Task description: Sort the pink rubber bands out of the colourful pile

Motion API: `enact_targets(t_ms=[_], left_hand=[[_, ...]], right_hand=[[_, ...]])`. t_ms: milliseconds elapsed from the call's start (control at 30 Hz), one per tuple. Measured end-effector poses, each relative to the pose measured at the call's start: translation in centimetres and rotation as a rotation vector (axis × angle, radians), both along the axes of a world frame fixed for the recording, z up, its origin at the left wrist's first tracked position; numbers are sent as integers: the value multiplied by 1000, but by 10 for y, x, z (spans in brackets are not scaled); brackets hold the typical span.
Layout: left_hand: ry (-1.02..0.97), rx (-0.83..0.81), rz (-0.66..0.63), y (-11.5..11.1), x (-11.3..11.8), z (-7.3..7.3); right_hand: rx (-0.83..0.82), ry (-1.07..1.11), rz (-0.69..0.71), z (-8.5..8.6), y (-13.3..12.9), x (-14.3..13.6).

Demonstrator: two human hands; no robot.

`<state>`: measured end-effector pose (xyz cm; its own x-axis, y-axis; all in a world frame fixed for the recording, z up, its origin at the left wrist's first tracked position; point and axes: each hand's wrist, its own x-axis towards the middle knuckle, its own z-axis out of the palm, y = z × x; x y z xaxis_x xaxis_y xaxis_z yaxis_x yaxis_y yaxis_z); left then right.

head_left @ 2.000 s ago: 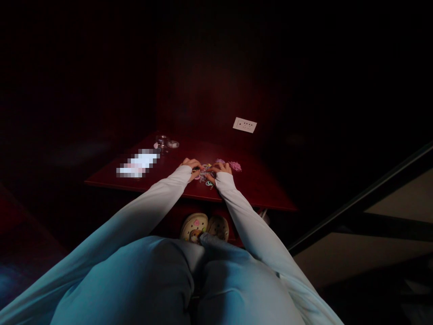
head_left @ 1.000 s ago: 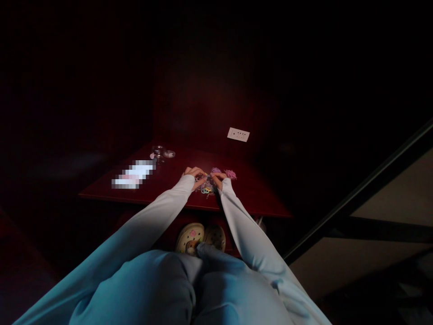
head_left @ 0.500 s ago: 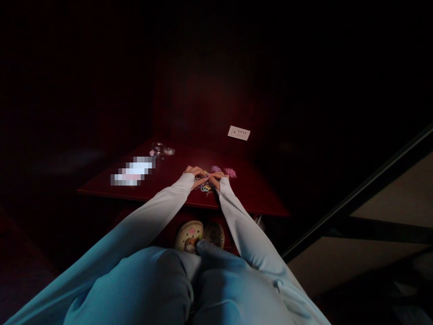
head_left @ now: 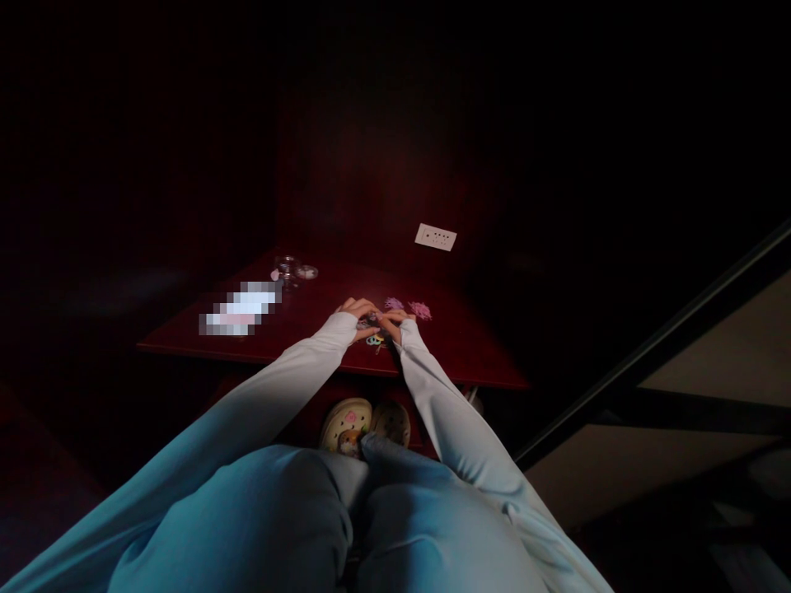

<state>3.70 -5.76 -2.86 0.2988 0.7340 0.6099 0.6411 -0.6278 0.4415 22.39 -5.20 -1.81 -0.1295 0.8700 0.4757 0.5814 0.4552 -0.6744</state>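
Observation:
Small, thin, multicoloured loops (head_left: 374, 338), which look like rubber bands or hair ties, lie in a loose heap near the front edge of the dark red table (head_left: 334, 356). My left hand (head_left: 357, 311) curves around the left side of the heap, its thumb and fingers apart. From the right, my right hand (head_left: 395, 321) meets it with fingers bent and tips together; whatever they pinch is too small to make out. Just beyond my right hand lie a purple pile (head_left: 394, 304) and a pink pile (head_left: 420, 310) of similar thin pieces.
At the table's back left stands a small clear jar (head_left: 287, 267), beside a round clear lid (head_left: 307, 272). A bright, pixelated flat object (head_left: 241, 309) lies at the left. A white socket plate (head_left: 436, 237) sits on the back wall. Clogs (head_left: 347, 424) show below the table.
My fingers have shifted slightly over the heap, and a yellow piece by my left fingertips no longer shows there. The whole view has tilted a little.

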Motion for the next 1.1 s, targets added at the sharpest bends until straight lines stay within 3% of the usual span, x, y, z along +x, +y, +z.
enact_targets(t_ms=[167,467,633,833,1100], left_hand=[[10,17,-89,6,-3,2],[-122,-10,-54,6,2,4],[-208,-1,-92,9,0,2],[-172,-43,-66,5,-3,4],[-174,-31,-58,6,-2,3]], right_hand=[[18,23,-4,-3,-1,-1],[56,106,-99,-21,13,-2],[74,222,-156,-18,12,2],[64,113,-15,-10,4,5],[31,166,-47,-3,-2,0]])
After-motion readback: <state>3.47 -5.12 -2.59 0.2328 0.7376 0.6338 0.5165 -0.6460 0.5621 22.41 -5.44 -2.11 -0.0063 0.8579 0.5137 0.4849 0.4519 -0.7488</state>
